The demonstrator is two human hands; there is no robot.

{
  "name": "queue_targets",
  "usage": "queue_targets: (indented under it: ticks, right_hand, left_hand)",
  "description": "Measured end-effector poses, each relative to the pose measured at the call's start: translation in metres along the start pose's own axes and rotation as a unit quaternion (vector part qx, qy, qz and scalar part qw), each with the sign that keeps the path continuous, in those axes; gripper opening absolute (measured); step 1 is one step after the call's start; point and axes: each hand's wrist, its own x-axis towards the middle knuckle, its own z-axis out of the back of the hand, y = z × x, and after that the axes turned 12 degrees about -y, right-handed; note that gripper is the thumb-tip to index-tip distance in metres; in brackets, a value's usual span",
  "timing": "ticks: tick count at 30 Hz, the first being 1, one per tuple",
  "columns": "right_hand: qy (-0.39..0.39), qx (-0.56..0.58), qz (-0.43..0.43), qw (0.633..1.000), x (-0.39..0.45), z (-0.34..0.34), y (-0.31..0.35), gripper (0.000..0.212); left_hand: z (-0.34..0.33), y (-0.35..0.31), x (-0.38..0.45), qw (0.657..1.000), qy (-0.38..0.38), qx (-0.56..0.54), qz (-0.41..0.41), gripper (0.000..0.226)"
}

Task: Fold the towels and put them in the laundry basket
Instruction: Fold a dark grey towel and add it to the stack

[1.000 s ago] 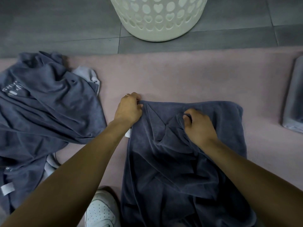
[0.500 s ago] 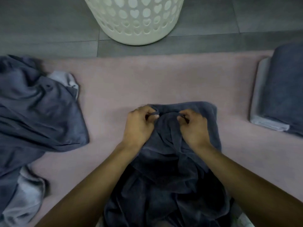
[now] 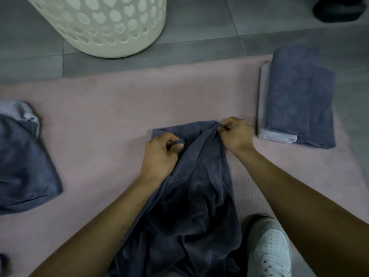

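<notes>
**Finding the top edge of the grey towel**

In the head view, the only one I have, both of my hands are in the middle of the frame. The left hand [image 3: 160, 149] has thumb and curled fingers closed on a small bunch of the dark grey towel [image 3: 191, 186]. The right hand [image 3: 235, 134] pinches the same cloth a little further to the right, at the towel's far edge. The towel is crumpled and runs from my hands down to the bottom of the frame, on the pink mat [image 3: 111, 108].

The laundry basket [image 3: 111, 25] stands on the tiled floor in the upper left. A stack of folded towels [image 3: 299, 100] lies at the right edge of the mat, and an unfolded heap [image 3: 24, 162] at the left. A white shoe [image 3: 271, 250] shows at the lower right.

To do this step well, I think the hands should slide apart along the edge until each one has a corner, then pull the cloth flat before folding. Grabbing bunched layers would give a crooked fold.
</notes>
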Motion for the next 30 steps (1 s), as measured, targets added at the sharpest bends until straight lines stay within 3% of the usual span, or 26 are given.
queue_targets:
  ticks: [5,11,14,16,21,23,25,30]
  right_hand:
    - [0.060,-0.033,0.015,0.998,0.008,-0.005,-0.002,0.026]
    - [0.120,-0.061,0.002,0.991,0.016,0.006,0.004,0.009]
    - [0.136,0.056,-0.061,0.987,0.015,0.015,0.001,0.022]
    - [0.155,0.133,-0.113,0.972,0.015,0.021,0.001,0.016]
    - [0.160,0.194,-0.218,0.943,0.023,0.027,-0.001,0.025]
    - [0.155,0.179,-0.207,0.949,0.022,0.025,-0.001,0.007]
    - [0.135,0.162,-0.191,0.959,0.023,0.021,-0.001,0.019]
    - [-0.047,0.089,-0.065,0.993,0.035,0.012,-0.015,0.020]
  left_hand:
    - [-0.007,0.010,-0.009,0.998,-0.006,0.041,-0.053,0.007]
    - [-0.011,0.012,-0.019,0.992,-0.040,0.064,-0.097,0.007]
    - [-0.013,0.014,-0.021,0.991,-0.041,0.063,-0.106,0.009]
    - [-0.014,0.014,-0.021,0.991,-0.038,0.061,-0.109,0.010]
    - [-0.016,0.016,-0.022,0.990,-0.046,0.065,-0.113,0.011]
    - [-0.016,0.016,-0.022,0.989,-0.049,0.064,-0.121,0.011]
    - [-0.017,0.016,-0.023,0.988,-0.051,0.063,-0.128,0.012]
    - [-0.018,0.018,-0.024,0.987,-0.056,0.065,-0.138,0.012]
